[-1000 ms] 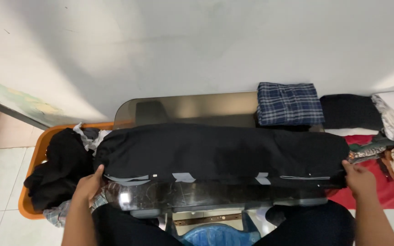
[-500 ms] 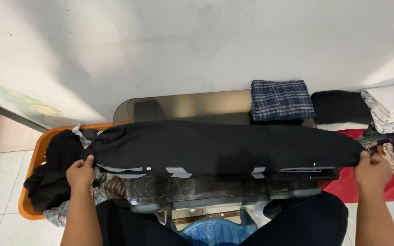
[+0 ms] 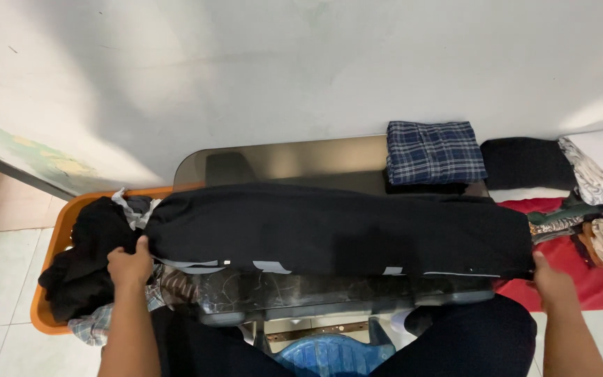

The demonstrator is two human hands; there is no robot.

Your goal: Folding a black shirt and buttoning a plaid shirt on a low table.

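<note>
A long black garment (image 3: 336, 229) with small white markings along its near edge lies folded lengthwise across a dark glossy table (image 3: 280, 162). My left hand (image 3: 130, 264) grips its left end, just beyond the table's left edge. At the garment's right end my right hand (image 3: 551, 282) pinches the lower corner. Both arms are spread wide, and the cloth is stretched between them.
An orange basket (image 3: 56, 230) heaped with dark and checked clothes stands on the floor at left. A folded blue plaid cloth (image 3: 435, 152) lies at the table's far right. Stacks of folded black, white and patterned clothes (image 3: 594, 174) rest on a red sheet at right. A white wall rises behind.
The garment's near edge has been drawn toward me and laid flatter. My right hand moved inward from its outstretched position half a second ago. My left hand stayed near the left end.
</note>
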